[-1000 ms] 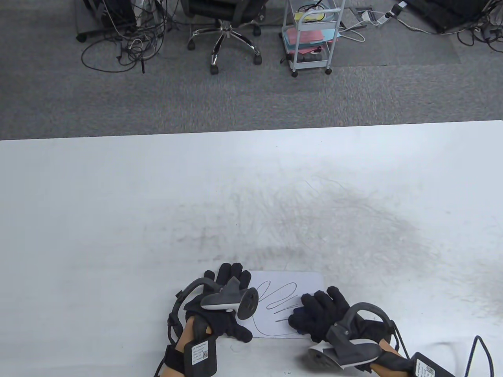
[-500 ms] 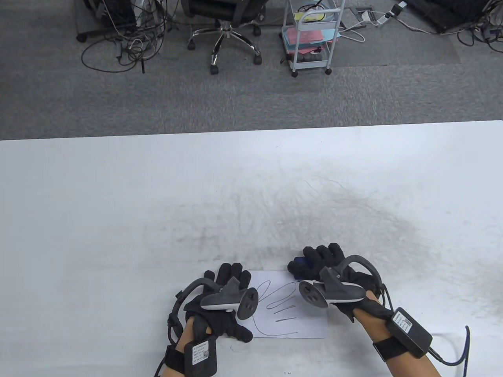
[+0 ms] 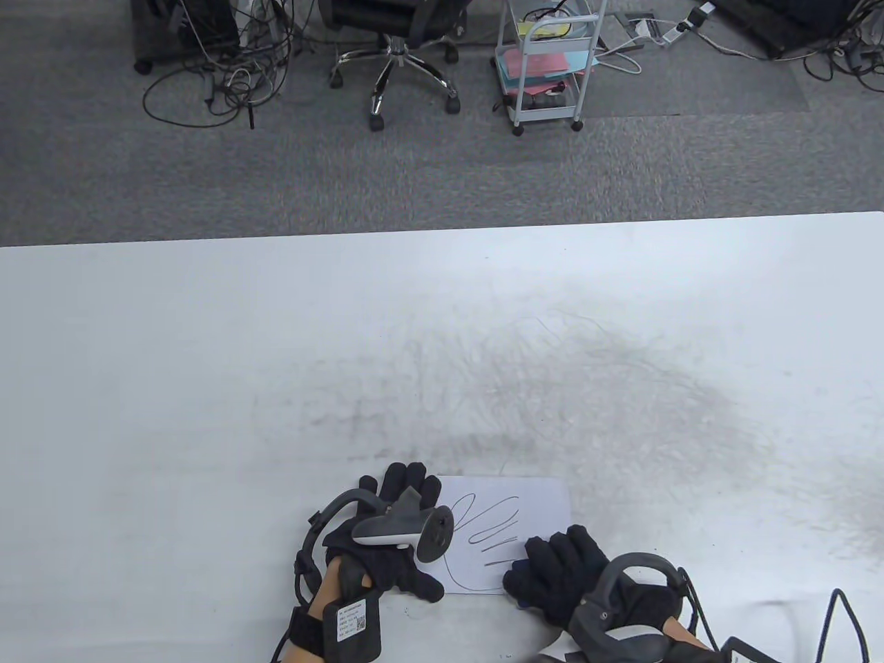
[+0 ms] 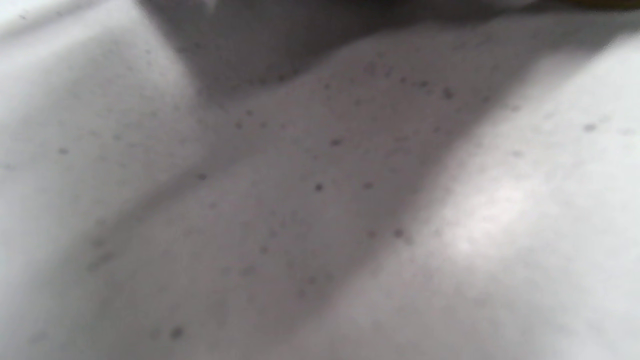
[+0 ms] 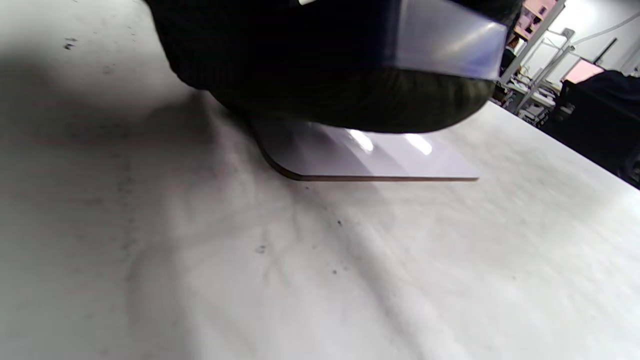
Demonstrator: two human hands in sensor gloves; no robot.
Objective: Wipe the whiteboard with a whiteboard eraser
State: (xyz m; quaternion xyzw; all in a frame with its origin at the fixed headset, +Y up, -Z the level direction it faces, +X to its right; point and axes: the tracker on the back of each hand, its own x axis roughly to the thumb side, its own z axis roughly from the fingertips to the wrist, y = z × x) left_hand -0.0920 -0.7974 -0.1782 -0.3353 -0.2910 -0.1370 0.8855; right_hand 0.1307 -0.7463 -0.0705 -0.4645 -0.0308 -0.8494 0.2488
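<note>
A small whiteboard (image 3: 542, 501) with black marker lines lies on the table near the front edge. My left hand (image 3: 404, 487) rests flat on its left edge, fingers stretched out. My right hand (image 3: 552, 563) grips a whiteboard eraser (image 3: 518, 566), of which only a blue sliver shows, and presses it on the board's near right corner. In the right wrist view the board (image 5: 390, 162) lies under my dark glove (image 5: 310, 65). The left wrist view shows only blurred table surface.
The white table (image 3: 207, 380) has grey smudges (image 3: 587, 387) beyond the board. A cable (image 3: 839, 621) runs from my right wrist at the lower right. An office chair (image 3: 397, 62) and a small cart (image 3: 549, 62) stand on the carpet beyond the table.
My right hand with the eraser went from the board's near right up to its far right corner, then came back down to the near right corner. My left hand has not moved.
</note>
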